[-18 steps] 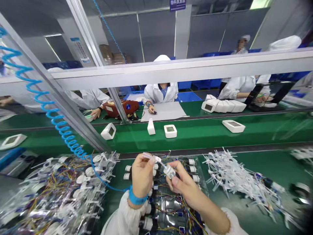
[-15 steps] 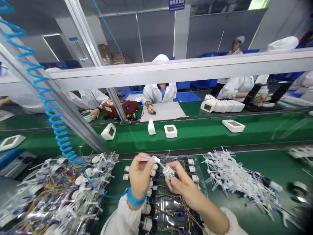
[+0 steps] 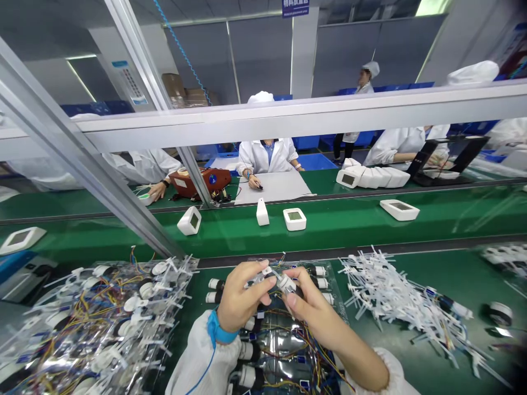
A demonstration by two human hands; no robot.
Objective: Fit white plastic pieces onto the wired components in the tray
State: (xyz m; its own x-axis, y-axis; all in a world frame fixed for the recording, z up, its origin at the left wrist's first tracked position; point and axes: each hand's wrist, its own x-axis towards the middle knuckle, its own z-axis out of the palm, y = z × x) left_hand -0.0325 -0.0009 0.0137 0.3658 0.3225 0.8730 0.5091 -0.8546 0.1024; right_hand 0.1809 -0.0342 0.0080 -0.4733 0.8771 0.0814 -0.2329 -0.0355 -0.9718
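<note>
The right hand [image 3: 310, 310] is pinching a small white-and-dark cylinder [image 3: 289, 285] between thumb and fingers, and the cylinder is sitting tilted between the 2 hands, above clear plastic packing [image 3: 284, 362] that is holding similar parts. The left hand [image 3: 242, 296] is curling its fingers around a white strip [image 3: 268, 271] that is running toward the cylinder's near end; whether those fingers are gripping tightly or only guiding, I cannot tell, and the join is looking too small to judge. Working well here is probably meaning keeping the right pinch firm on the cylinder's body, letting the left fingers be doing the fine adjusting, and pulling along the strip's own line so that nothing is kinking. The blue cord [image 3: 209, 363] is hanging from the wristband [image 3: 224, 332], so keeping it clear of the loose wires [image 3: 315, 351] is seeming wise.
</note>
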